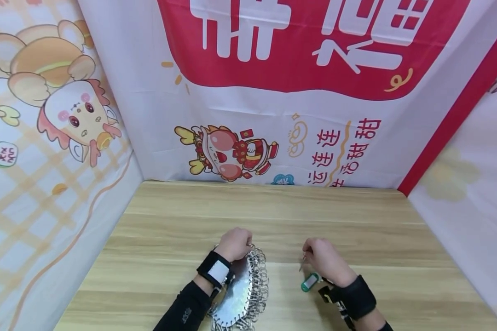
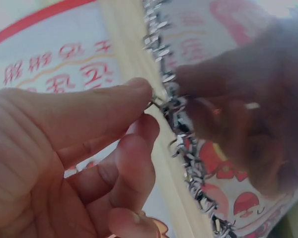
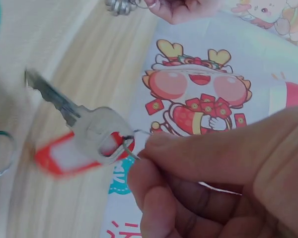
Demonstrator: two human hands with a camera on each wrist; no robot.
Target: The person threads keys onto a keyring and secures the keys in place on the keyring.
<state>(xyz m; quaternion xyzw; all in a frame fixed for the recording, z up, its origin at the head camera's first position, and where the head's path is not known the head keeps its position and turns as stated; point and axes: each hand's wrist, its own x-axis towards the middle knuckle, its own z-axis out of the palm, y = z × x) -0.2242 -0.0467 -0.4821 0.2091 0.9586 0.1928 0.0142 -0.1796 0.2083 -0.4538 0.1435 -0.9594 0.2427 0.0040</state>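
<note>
My left hand point(image 1: 234, 243) pinches a small ring at the upper edge of a shiny mirror-like metal plate point(image 1: 234, 299). Many linked metal rings point(image 1: 260, 278) fringe this plate. In the left wrist view, thumb and fingertip meet at a ring on the chain-like rim point(image 2: 176, 109), and the plate's face reflects the hand. To the right, my right hand point(image 1: 327, 259) pinches a thin key ring between thumb and forefinger. From that ring hang a silver key point(image 3: 97, 129) and a red tag point(image 3: 52, 161) with a pale label. A green tag point(image 1: 310, 282) shows just below this hand.
The wood-grain table point(image 1: 273, 207) meets a printed cloth backdrop point(image 1: 157, 115) behind, with cloth walls on the left point(image 1: 45, 207) and right point(image 1: 459, 220). Black straps with cameras sit on both wrists. A loose metal ring point(image 3: 10, 153) appears at the right wrist view's left edge.
</note>
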